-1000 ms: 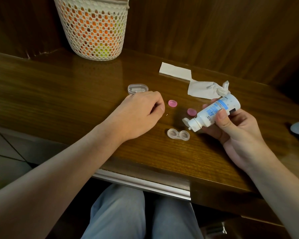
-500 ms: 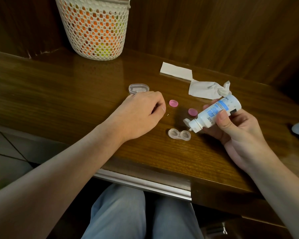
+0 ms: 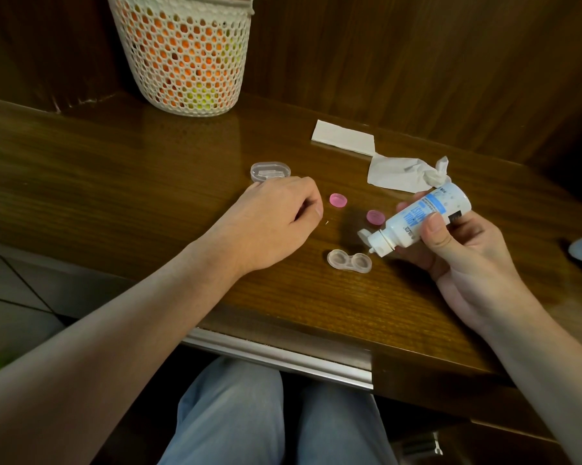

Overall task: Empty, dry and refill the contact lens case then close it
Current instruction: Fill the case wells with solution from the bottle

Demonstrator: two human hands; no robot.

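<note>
Dark wooden surface (image 3: 148,182) carries the clear twin-well lens case (image 3: 349,260) — uncapped; the right hand (image 3: 457,250) grips the tilted white solution bottle (image 3: 424,219) just beside it, the left hand (image 3: 269,223) loosely curled, empty — a misaimed squeeze could spill.

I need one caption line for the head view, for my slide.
Right hand tilts solution bottle toward open lens case; left hand rests on table.
</note>
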